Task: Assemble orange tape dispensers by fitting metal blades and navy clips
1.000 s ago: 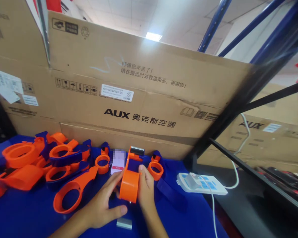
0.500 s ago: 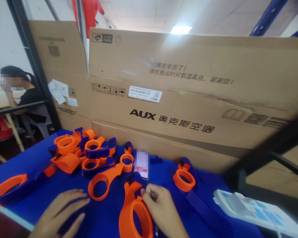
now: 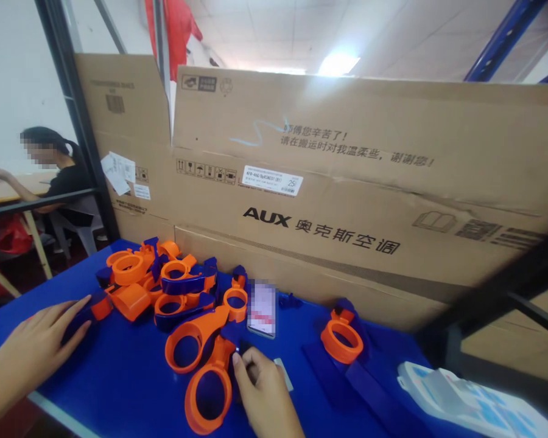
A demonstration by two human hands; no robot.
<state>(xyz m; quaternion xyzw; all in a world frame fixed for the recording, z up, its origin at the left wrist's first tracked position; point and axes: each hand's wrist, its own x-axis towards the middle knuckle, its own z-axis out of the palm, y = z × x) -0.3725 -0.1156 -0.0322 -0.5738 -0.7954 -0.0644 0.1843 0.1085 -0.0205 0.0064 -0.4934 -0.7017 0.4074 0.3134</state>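
Observation:
My right hand [image 3: 267,392] has its fingers curled with thumb and index pinched at the side of an orange and blue tape dispenser [image 3: 192,401], whose round orange ring faces me. My hand partly hides its far end. On the left, my left hand [image 3: 41,347] reaches over another tape dispenser [image 3: 101,306], with fingers stretched and thumb apart; most of that dispenser is hidden beneath the hand. Just beyond the right hand's dispenser lies one more orange tape dispenser [image 3: 173,353]. Several others form a pile [image 3: 132,301] at the back left.
A phone [image 3: 262,310] lies by the cardboard panel [image 3: 347,182] behind the blue table [image 3: 132,377]. To the right are a single tape dispenser [image 3: 354,350] and a white and blue box-like item [image 3: 475,395]. A small pale piece [image 3: 284,374] lies beside my right hand. A person [image 3: 59,164] sits far left.
My left hand has moved left, over the dispenser lying there. My right hand and its dispenser have shifted left and away from me, beside the other orange one. The view has tilted slightly.

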